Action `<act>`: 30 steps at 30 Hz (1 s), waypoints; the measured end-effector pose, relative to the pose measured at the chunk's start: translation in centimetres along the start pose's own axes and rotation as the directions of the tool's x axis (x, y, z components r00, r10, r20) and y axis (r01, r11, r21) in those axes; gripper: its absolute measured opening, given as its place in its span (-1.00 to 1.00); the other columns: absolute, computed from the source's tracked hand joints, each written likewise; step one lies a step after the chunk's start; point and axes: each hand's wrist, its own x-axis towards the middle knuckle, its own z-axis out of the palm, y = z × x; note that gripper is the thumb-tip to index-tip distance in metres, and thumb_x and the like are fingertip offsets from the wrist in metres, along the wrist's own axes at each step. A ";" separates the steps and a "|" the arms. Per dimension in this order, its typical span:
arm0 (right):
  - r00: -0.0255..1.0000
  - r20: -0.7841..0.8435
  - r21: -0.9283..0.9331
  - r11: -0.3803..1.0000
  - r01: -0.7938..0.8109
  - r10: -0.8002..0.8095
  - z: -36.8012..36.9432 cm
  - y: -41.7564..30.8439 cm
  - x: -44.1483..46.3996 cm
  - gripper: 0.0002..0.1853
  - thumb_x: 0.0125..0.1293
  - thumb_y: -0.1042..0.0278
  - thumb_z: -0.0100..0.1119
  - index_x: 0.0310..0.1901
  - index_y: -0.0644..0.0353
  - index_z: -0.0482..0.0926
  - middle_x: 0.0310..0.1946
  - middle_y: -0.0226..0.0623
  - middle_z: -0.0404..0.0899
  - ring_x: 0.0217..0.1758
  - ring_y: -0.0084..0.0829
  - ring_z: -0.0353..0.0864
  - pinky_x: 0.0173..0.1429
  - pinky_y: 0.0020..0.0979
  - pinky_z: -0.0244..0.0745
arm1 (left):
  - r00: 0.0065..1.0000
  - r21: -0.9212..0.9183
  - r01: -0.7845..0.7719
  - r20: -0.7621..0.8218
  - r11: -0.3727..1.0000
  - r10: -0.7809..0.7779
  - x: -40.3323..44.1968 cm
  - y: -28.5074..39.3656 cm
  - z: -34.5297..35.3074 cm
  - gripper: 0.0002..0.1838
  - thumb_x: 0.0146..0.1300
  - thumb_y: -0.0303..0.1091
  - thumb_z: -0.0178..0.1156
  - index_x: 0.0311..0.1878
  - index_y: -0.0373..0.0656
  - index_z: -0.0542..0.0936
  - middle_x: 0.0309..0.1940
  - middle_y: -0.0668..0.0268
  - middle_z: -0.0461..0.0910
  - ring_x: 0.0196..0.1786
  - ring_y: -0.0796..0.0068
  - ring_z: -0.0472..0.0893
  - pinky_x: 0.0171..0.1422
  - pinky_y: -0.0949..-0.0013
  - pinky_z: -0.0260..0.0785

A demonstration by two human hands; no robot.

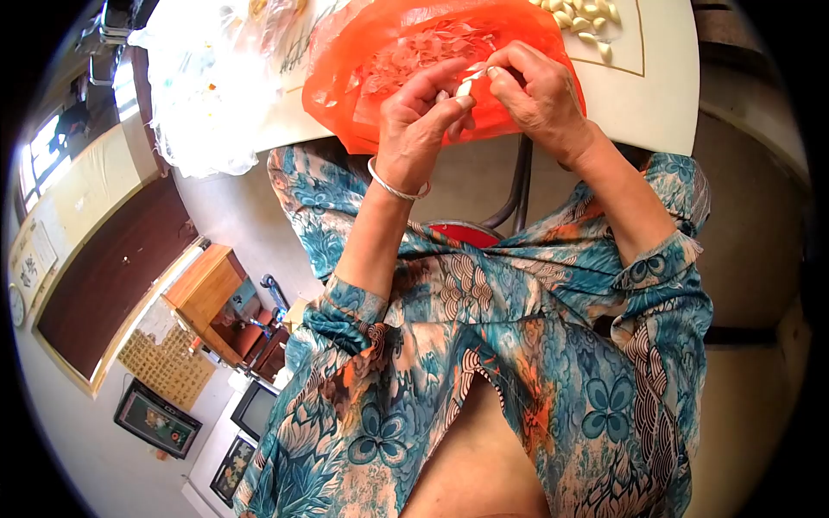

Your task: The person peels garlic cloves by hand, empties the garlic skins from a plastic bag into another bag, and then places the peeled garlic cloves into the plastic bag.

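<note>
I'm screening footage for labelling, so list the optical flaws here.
Head view: wide-angle distortion bows the room's edges, inside a rounded black border; glare washes out the clear plastic bag and the window; the garlic clove in the left hand looks bright, with little surface detail.

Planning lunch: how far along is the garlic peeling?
Already bare: pale garlic cloves on the white table. In hand: one white clove in the left hand, thin whitish skin pinched by the right hand. Left: seemingly finishing this one; can't make out other unpeeled garlic.
</note>
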 end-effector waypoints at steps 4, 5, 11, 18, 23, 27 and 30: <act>0.999 -0.039 -0.023 1.000 -0.018 0.017 0.2 0.0 -0.1 -0.89 0.18 0.42 0.05 -0.36 0.28 0.47 -0.41 -0.13 0.54 -0.36 -0.12 0.57 -0.25 -0.23 0.49 | 0.999 -0.080 0.002 -0.040 0.997 -0.005 -0.1 0.1 0.1 -0.68 0.18 -0.55 0.13 0.02 -0.35 0.44 -0.42 0.28 0.57 -0.45 0.56 0.56 -0.45 0.58 0.34; 0.999 -0.042 -0.008 1.000 -0.015 0.015 0.3 0.1 -0.1 -0.88 0.19 0.40 0.05 -0.34 0.28 0.48 -0.40 -0.12 0.54 -0.34 -0.12 0.57 -0.24 -0.24 0.49 | 0.999 -0.106 0.017 -0.039 0.994 -0.022 -0.2 0.0 0.1 -0.72 0.18 -0.55 0.13 -0.02 -0.34 0.44 -0.41 0.26 0.58 -0.45 0.55 0.56 -0.46 0.58 0.34; 0.992 -0.047 0.190 0.976 -0.102 0.113 -0.1 -0.6 0.4 -0.78 0.29 0.31 0.05 -0.19 0.29 0.53 -0.33 -0.17 0.58 -0.26 -0.25 0.60 -0.15 -0.36 0.48 | 0.999 -0.098 0.043 -0.027 0.994 -0.046 -0.2 0.0 -0.3 -0.85 0.25 -0.57 0.00 -0.12 -0.30 0.44 -0.32 0.13 0.59 -0.40 0.47 0.58 -0.46 0.58 0.36; 0.952 0.223 0.394 0.875 -0.283 0.207 0.1 -0.4 0.0 -0.77 0.31 0.29 0.05 -0.20 0.28 0.56 -0.43 -0.41 0.57 -0.32 -0.61 0.52 -0.21 -0.53 0.42 | 1.000 -0.085 0.014 -0.016 0.996 -0.015 -0.2 -0.1 -0.3 -0.84 0.25 -0.59 -0.02 -0.12 -0.30 0.46 -0.29 0.13 0.58 -0.38 0.47 0.57 -0.44 0.58 0.36; 0.932 0.260 0.389 0.856 -0.342 0.254 -0.2 -1.4 -0.1 -0.80 0.31 0.32 0.04 -0.25 0.30 0.55 -0.47 -0.43 0.53 -0.37 -0.67 0.46 -0.26 -0.59 0.40 | 0.999 -0.307 0.038 0.009 0.951 -0.037 -0.1 -0.4 -0.4 -0.84 0.27 -0.57 -0.02 -0.11 -0.30 0.47 -0.26 0.13 0.57 -0.35 0.46 0.57 -0.40 0.59 0.36; 0.946 0.203 0.406 0.857 -0.317 0.254 0.1 -1.6 -0.2 -0.81 0.31 0.33 0.05 -0.26 0.30 0.54 -0.47 -0.42 0.54 -0.37 -0.66 0.47 -0.27 -0.58 0.40 | 0.997 -0.371 0.064 -0.013 0.926 -0.074 0.0 -0.5 -0.2 -0.84 0.23 -0.56 0.06 -0.11 -0.31 0.47 -0.29 0.18 0.58 -0.39 0.49 0.58 -0.43 0.59 0.37; 0.955 0.189 0.406 0.868 -0.288 0.228 0.4 -1.1 -0.3 -0.81 0.31 0.33 0.06 -0.27 0.30 0.54 -0.47 -0.42 0.55 -0.37 -0.67 0.47 -0.28 -0.58 0.40 | 0.995 -0.257 0.044 -0.071 0.965 -0.065 0.1 -0.5 0.4 -0.81 0.18 -0.57 0.14 -0.12 -0.31 0.48 -0.32 0.23 0.58 -0.41 0.52 0.58 -0.46 0.58 0.38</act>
